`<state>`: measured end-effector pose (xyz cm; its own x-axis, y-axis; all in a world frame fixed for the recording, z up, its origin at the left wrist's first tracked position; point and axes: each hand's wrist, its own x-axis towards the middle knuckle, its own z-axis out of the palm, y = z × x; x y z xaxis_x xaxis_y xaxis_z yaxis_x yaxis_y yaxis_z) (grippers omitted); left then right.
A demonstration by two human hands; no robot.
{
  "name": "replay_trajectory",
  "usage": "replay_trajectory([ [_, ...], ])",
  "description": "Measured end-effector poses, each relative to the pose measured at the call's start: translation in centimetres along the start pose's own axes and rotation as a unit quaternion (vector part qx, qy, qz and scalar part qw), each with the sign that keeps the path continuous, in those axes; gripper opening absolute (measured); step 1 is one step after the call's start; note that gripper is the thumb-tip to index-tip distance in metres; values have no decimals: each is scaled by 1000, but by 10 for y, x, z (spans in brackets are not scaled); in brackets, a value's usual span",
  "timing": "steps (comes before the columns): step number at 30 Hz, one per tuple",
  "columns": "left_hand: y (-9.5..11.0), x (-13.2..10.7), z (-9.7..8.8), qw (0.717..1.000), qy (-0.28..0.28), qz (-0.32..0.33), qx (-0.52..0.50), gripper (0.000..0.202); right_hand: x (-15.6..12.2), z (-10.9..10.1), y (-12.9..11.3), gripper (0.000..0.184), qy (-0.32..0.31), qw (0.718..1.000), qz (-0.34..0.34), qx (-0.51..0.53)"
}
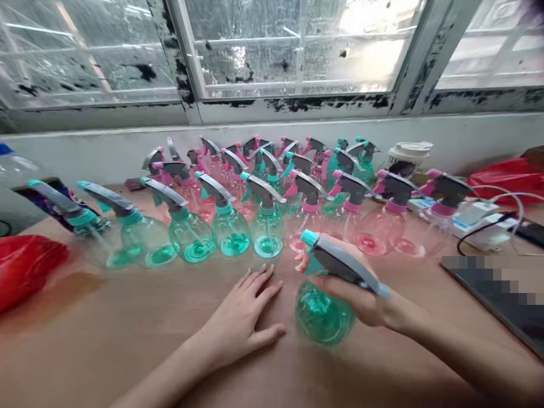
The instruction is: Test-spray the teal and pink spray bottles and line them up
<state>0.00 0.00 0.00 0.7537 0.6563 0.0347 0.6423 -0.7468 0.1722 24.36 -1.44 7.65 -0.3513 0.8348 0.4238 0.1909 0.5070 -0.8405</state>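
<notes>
My right hand (361,294) is closed around the neck of a teal spray bottle (323,317) with a grey trigger head, holding it just above the wooden table (127,334). My left hand (242,317) lies flat and open on the table just to the left of that bottle, fingers spread toward the rows. Behind both hands stand several teal spray bottles (229,226) on the left and several pink spray bottles (382,226) on the right, lined up in rows toward the window sill.
A red plastic bag (25,269) lies at the left edge, another red bag (510,175) at the far right. A white power strip with cables (480,224) and a dark flat device (501,294) sit at the right. A white lidded container (410,153) stands by the wall.
</notes>
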Motion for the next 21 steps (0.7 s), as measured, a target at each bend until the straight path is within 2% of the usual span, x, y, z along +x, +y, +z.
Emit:
replay_trajectory([
  [6, -1, 4, 0, 1000, 9, 4, -4, 65, -3, 0, 6, 27, 5, 1000, -20, 5],
  [14, -1, 3, -2, 1000, 11, 7, -1, 64, -3, -1, 6, 40, -1, 1000, -7, 16],
  [21, -1, 2, -1, 1000, 20, 8, -8, 65, -4, 0, 6, 42, -1, 1000, -20, 14],
])
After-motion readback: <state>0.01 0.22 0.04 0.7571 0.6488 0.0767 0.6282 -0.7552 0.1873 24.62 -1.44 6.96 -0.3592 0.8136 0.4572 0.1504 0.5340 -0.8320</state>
